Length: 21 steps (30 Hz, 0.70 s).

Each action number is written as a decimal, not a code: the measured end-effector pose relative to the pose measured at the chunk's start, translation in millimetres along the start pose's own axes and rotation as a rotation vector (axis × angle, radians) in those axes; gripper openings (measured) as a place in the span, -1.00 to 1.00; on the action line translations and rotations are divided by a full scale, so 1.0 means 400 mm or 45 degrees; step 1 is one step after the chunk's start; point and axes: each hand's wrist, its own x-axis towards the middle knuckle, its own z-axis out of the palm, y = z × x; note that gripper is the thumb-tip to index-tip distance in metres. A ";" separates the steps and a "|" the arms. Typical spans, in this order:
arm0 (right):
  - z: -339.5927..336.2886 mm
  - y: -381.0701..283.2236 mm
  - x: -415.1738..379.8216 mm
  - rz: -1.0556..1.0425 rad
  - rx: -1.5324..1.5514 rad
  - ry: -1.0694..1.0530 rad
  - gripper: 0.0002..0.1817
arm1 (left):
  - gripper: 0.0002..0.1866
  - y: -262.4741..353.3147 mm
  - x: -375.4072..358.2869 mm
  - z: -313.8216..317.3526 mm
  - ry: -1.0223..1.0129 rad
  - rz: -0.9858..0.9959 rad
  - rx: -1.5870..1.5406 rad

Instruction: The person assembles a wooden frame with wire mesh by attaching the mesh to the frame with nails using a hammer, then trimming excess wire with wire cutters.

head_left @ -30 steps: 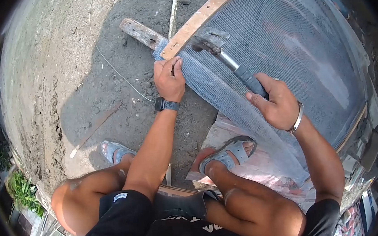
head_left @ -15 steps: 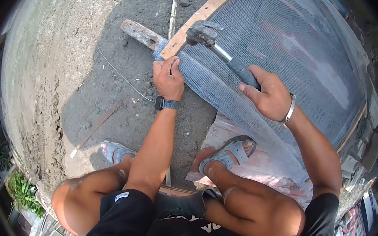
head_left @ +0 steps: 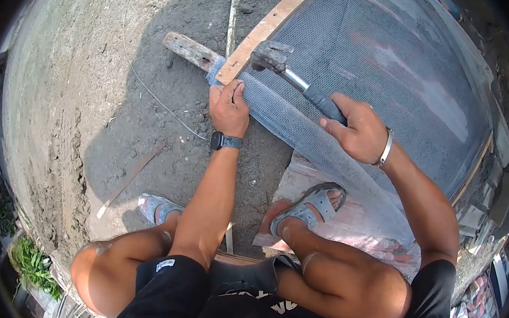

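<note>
My right hand (head_left: 360, 130) is closed round the dark grip of a hammer (head_left: 297, 81), its metal head just right of a light wooden strip (head_left: 264, 31). At the strip's lower end my left hand (head_left: 230, 108) pinches with thumb and fingers, at the corner where the strip meets blue mesh (head_left: 288, 119). Whether its fingers hold the strip, the mesh or something small is hidden. The mesh stretches over a large frame and hangs loose along the near edge. A weathered board (head_left: 188, 50) sticks out to the left beneath the corner.
A thin wire (head_left: 151, 92) curves over the grey ground, with a narrow flat stick (head_left: 131, 178) nearer my left foot. A pale pole (head_left: 233, 18) lies beyond the corner. My right sandal (head_left: 317, 207) rests on a reddish, stained sheet (head_left: 345, 227). Scrap pieces (head_left: 479, 221) lie at the right.
The hammer head has dropped slightly and shifted a little left towards the strip's end. My left hand stays at the corner, with its grip nearly the same.
</note>
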 end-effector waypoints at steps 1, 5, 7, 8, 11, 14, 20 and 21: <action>0.002 0.000 0.001 0.001 -0.007 0.004 -0.81 | -0.87 0.001 0.000 0.000 0.000 -0.006 -0.002; 0.014 0.002 0.007 0.042 0.014 -0.020 -0.80 | -0.86 0.000 -0.002 -0.001 0.008 -0.016 -0.031; 0.018 0.002 0.010 0.050 -0.010 -0.028 -0.80 | -0.86 -0.003 -0.002 0.001 0.014 -0.017 -0.037; 0.019 0.003 0.011 0.044 -0.014 -0.027 -0.80 | -0.86 -0.005 -0.002 0.001 0.016 -0.017 -0.040; 0.020 0.009 0.010 0.030 -0.018 -0.023 -0.80 | -0.86 0.000 0.000 -0.003 0.058 -0.269 -0.235; 0.019 0.016 0.007 0.025 -0.011 -0.020 -0.80 | -0.88 -0.002 0.007 -0.011 0.035 -0.310 -0.318; 0.006 0.017 0.002 0.025 -0.005 -0.007 -0.80 | -0.86 0.001 0.001 -0.015 -0.060 -0.191 -0.223; 0.005 0.019 0.003 0.029 0.003 -0.004 -0.80 | -0.87 -0.003 -0.001 -0.013 -0.063 -0.185 -0.232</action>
